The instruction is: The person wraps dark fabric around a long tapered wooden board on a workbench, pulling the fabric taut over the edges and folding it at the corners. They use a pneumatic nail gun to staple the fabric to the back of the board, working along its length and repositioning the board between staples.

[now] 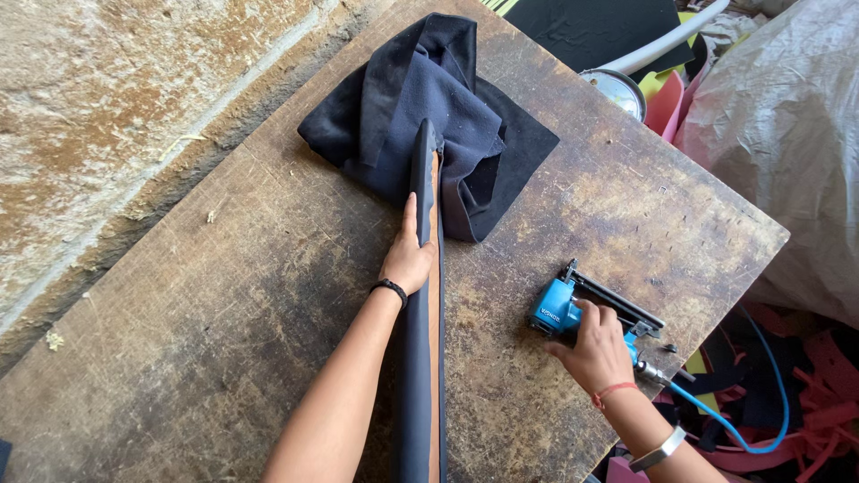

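Note:
A long narrow board (423,358), wrapped in dark fabric with a brown wood strip showing along its right side, stands on edge across a worn wooden table (233,295). My left hand (407,255) rests flat against the board's left face, fingers pointing up along it. At the board's far end lies a bunched dark blue cloth (429,98). My right hand (595,349) grips the handle of a blue pneumatic staple gun (573,309) that sits on the table to the right of the board.
A blue air hose (752,429) runs from the gun off the table's right edge. A white sack (787,134), coloured foam scraps (662,98) and red strips (823,394) lie beyond the right edge. A rough wall (107,116) borders the left.

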A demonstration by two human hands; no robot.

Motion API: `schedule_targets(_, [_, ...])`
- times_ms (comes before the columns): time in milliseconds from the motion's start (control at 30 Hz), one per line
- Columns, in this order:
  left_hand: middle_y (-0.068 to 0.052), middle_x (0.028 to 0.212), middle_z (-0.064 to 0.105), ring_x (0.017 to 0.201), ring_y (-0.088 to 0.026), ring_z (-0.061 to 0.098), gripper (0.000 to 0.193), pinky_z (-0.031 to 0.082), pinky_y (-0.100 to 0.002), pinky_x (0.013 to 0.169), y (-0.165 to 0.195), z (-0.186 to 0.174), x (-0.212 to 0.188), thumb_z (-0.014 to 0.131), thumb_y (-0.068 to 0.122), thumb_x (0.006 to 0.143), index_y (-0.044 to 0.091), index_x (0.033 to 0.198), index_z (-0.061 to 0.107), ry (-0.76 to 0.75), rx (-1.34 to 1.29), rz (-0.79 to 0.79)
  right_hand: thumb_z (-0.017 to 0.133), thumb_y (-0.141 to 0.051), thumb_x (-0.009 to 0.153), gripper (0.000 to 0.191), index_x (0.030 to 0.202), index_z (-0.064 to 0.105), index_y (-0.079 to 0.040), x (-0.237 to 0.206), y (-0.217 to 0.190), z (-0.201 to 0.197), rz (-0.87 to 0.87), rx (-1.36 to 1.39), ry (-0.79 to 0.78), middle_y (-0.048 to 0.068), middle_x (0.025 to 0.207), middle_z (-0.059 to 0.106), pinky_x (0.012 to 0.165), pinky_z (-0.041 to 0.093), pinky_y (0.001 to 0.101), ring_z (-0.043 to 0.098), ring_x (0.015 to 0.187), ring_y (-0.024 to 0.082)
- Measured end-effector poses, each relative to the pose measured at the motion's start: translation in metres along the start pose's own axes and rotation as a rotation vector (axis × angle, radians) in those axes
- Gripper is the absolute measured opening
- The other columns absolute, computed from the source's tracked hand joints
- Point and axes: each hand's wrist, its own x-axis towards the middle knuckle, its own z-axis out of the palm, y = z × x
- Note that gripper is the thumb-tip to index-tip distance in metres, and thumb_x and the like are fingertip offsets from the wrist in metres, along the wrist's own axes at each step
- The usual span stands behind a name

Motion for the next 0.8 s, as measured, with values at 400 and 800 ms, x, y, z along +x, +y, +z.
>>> schedule_targets(400, [-0.020, 0.162, 0.038, 0.140, -0.038, 0.049, 0.096, 0.042, -0.044, 0.113, -0.009, -0.003, 0.007, 0.053, 0.007, 0.090, 0.038, 0.163, -0.002, -0.004, -0.054, -0.016, 0.082, -0.023, 0.078, 0.041, 0.115, 0.075, -0.008, 0.122, -0.058, -0.048, -0.028, 0.759, -0.396, 0.009, 0.082, 0.074, 0.057, 0.054, 0.0323, 0.065, 0.062, 0.015])
schedule_targets(800, [-0.023, 0.152, 0.051, 0.128, -0.040, 0.062, 0.099, 0.050, -0.045, 0.104, -0.017, -0.006, 0.011, 0.055, 0.011, 0.091, 0.037, 0.163, -0.007, -0.047, 0.041, -0.098, 0.087, -0.023, 0.072, 0.026, 0.075, 0.073, -0.002, 0.196, -0.136, -0.038, -0.225, 0.689, -0.421, 0.006, 0.060, 0.067, 0.048, 0.049, 0.0315, 0.063, 0.050, 0.014])
